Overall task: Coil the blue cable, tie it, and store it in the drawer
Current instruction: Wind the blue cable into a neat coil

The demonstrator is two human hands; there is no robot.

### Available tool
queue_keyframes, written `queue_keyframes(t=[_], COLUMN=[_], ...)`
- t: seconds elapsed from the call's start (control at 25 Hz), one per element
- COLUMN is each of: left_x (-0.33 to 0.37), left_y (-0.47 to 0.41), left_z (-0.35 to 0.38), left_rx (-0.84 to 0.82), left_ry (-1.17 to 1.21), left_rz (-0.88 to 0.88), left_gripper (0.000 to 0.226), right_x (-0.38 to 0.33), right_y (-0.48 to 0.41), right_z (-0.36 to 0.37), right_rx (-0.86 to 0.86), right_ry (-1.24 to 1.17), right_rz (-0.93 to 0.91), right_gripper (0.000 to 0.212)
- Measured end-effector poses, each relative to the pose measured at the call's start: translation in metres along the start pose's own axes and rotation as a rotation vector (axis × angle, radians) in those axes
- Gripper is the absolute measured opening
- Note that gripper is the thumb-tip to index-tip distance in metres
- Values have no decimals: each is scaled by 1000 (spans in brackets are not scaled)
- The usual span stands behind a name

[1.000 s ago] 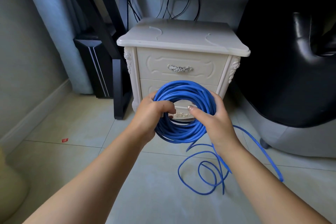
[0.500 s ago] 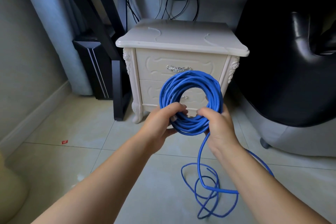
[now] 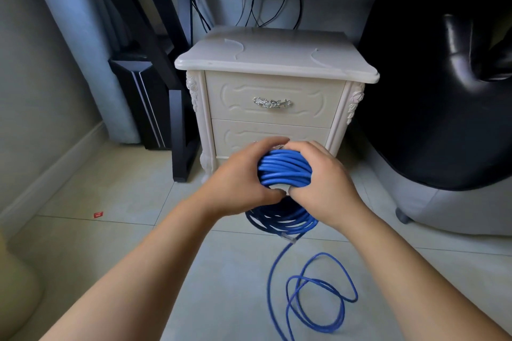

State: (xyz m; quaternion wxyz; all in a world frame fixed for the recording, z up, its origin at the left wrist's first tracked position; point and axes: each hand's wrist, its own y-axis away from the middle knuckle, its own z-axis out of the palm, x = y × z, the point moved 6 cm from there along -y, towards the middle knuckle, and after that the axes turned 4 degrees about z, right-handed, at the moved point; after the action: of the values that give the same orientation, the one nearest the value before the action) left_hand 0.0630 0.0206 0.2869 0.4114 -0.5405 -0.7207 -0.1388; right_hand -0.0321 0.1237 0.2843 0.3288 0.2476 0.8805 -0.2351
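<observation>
The blue cable coil (image 3: 284, 171) is held edge-on in front of the white nightstand. My left hand (image 3: 243, 177) grips its left side, fingers curled over the top. My right hand (image 3: 324, 183) grips the right side. The coil's lower arc (image 3: 282, 220) hangs in shadow below my hands. A clear plug end (image 3: 288, 238) sticks out under the coil. A loose tail (image 3: 318, 299) lies in loops on the floor. The upper drawer (image 3: 273, 99) with a silver handle is closed. My hands partly hide the lower drawer (image 3: 266, 133).
A black desk leg (image 3: 177, 124) and a dark computer tower (image 3: 138, 102) stand left of the white nightstand (image 3: 277, 58). A black chair (image 3: 443, 91) with a grey base crowds the right. Black wires hang behind. A small red scrap (image 3: 98, 214) lies on the tiled floor.
The coil has tipped from facing me as an open ring to edge-on, and both hands now clasp its sides. The loose tail on the floor has shifted and shortened.
</observation>
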Motion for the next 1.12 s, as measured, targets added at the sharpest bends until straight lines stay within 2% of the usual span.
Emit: queue_keyframes(t=[0.08,0.2,0.48,0.56,0.72,0.84,1.0,1.04,1.12], left_x=[-4,-12,-29,-33,-40,-42,-37,-33,-23], left_y=[0,0,4,7,13,17,21,21,19], left_z=[1,-1,-9,-7,2,8,21,24,29], left_rx=[29,91,303,362,486,574,603,571,453], left_ry=[-9,197,658,743,889,1013,1058,1051,1030], left_rz=[-86,-223,-463,-527,-622,-676,-654,-618,-528], left_gripper=[51,32,17,17,18,16,16,18,22], right_x=[0,4,17,20,20,18,15,21,33], right_y=[2,1,3,4,7,11,19,19,16], right_z=[1,-2,-1,8,23,31,41,39,29], right_rx=[-24,-55,-57,-68,-47,-2,101,153,245], right_ry=[-69,-237,-715,-836,-1018,-1097,-1018,-1071,-1127], right_rz=[46,139,279,333,358,373,417,464,557], right_gripper=[71,78,56,68,114,123,110,97,51])
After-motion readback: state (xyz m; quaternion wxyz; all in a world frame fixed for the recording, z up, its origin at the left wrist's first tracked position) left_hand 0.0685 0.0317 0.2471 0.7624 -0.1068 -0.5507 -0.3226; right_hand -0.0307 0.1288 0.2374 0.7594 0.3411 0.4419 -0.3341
